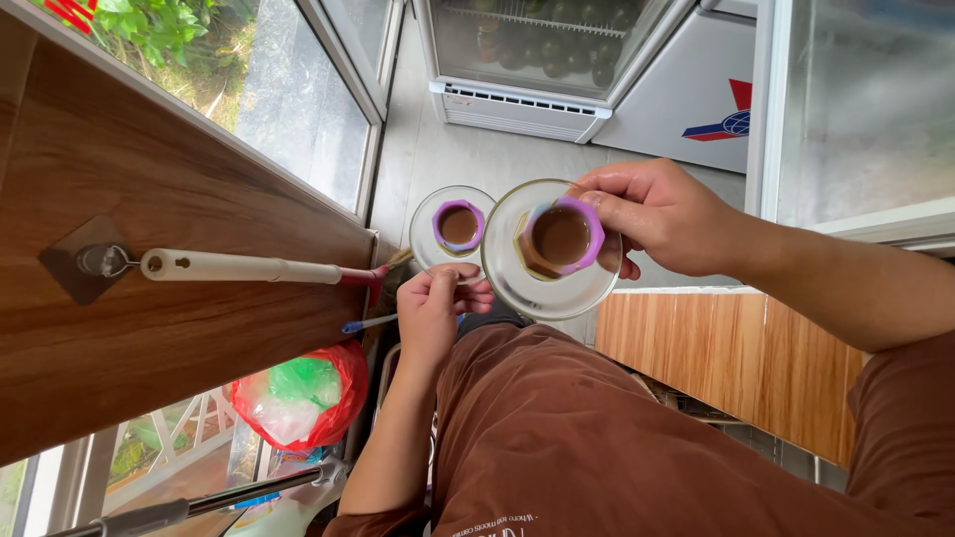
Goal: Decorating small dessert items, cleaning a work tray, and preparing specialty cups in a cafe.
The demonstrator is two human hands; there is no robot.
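Purple-rimmed cups [560,236], brown shirt [597,438]

Bright daylight enters through the window [288,89]; shadows soft, focus sharp, edges perhaps slightly warped by the lens.

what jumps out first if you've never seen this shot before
Two small cups of brown drink on clear glass saucers stand out mid-frame: the right hand holds the nearer cup and larger saucer, the left hand grips the rim of the farther saucer with its purple-rimmed cup. At lower left, a red plastic bag catches the eye; a glass-door fridge stands at top.
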